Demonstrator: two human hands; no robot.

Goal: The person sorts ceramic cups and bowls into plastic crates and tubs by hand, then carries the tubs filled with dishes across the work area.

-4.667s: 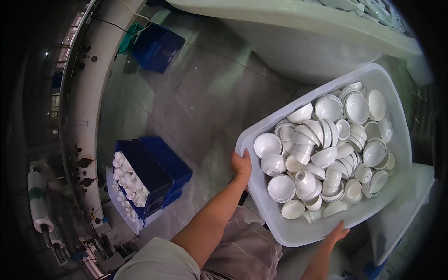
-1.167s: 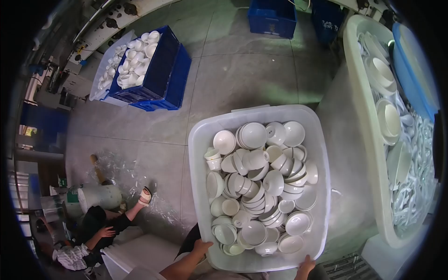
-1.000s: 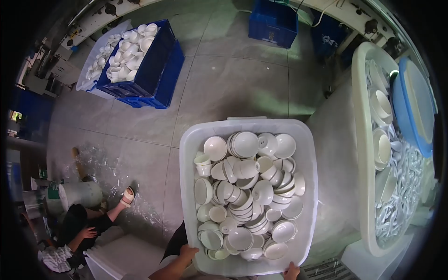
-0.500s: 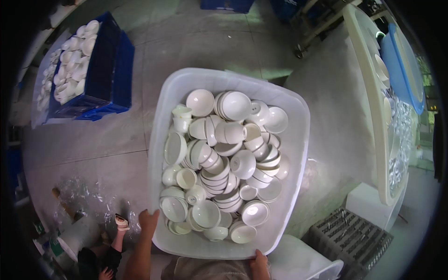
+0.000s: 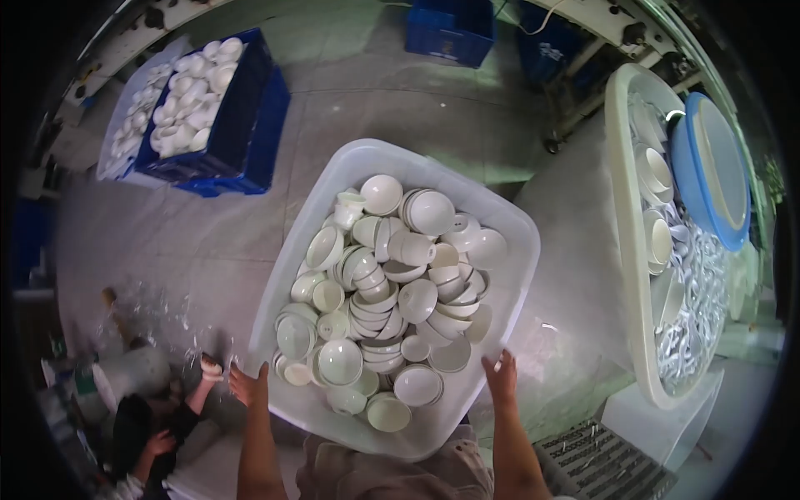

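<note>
A big translucent white tub [image 5: 518, 250] full of white bowls [image 5: 417, 300] lies in the middle of the view, turned slightly askew. My left hand [image 5: 249, 385] is beside the tub's lower left edge, fingers apart and holding nothing. On the other side, my right hand [image 5: 501, 375] is raised near the lower right rim with its fingers spread and nothing in it. Whether either hand still touches the rim is hard to tell.
Blue crates [image 5: 243, 125] with white cups stand at the upper left. A large vat [image 5: 621, 217] of spoons and bowls is at the right, with a blue basin [image 5: 696, 171] on it. A grey slatted crate [image 5: 600, 462] lies lower right. A person [image 5: 158, 442] sits lower left.
Both hands have come off their grip on the tub's rim and opened. The right hand has moved up along the right side. The tub appears more tilted in view, and the camera view has shifted.
</note>
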